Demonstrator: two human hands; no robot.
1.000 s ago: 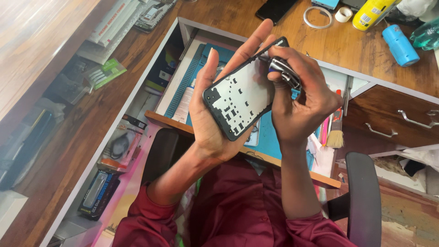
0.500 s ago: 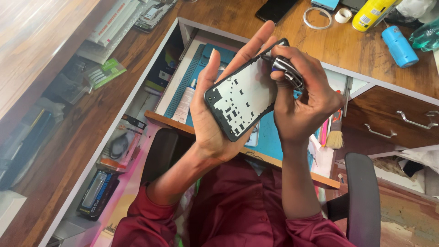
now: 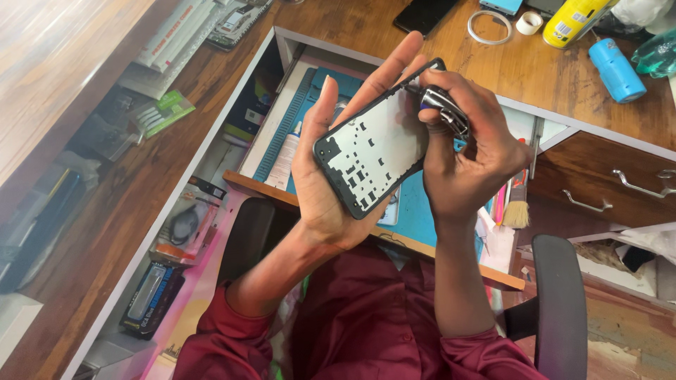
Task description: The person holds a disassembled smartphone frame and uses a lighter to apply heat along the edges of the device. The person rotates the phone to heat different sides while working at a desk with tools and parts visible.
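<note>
Here, starting at the left, packaged tools in clear blister packs (image 3: 176, 225) lie on the lower shelf of the brown wooden desk (image 3: 394, 63), at about eight o'clock from the hands. Moving right, the left hand (image 3: 331, 176) is wrapped around the black-rimmed phone frame with a white perforated inner plate (image 3: 373, 151): palm behind it, thumb up along its left edge, fingers stretched out flat behind its upper end. The frame's long axis runs from its lower corner at seven o'clock to its upper corner at one o'clock, tilted towards the right hand. It is held in the air above the open drawer with a blue-green work mat (image 3: 415, 211).

Next, the right hand (image 3: 472, 155) is closed on a small metal-handled screwdriver (image 3: 443, 109), whose tip meets the frame near its upper right corner, at roughly eleven o'clock from the right palm. The right hand is thus the one at the working point, while the left only carries the frame.

Farther right, a brush with pale bristles (image 3: 517, 211) lies in the drawer at five o'clock from the hands. On the desk top at one o'clock lie a white tape ring (image 3: 489, 24), a yellow bottle (image 3: 574, 21) and a blue cylinder (image 3: 616, 70).
</note>
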